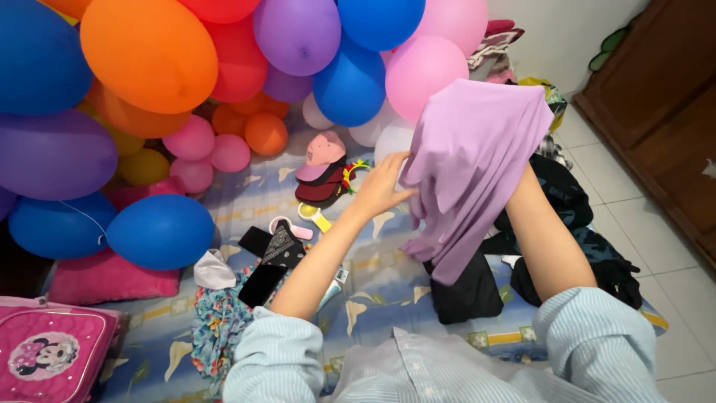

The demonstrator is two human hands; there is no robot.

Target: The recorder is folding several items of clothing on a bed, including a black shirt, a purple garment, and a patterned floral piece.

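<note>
While held aloft: lilac garment (470,164) hung above the blue bedsheet (388,287).
Left hand (382,186): pinched its left edge.
Right hand: hidden inside, grip unclear.
Room: balloons (149,56) crowded left, dark clothes (567,201) right.

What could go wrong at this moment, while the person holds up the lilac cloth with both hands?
The lilac cloth hides the right hand, so its grip cannot be checked; it might slip. The left hand pinches only one edge. The hanging end could drag over the dark clothes below and disturb them. The balloons crowd close behind.
</note>
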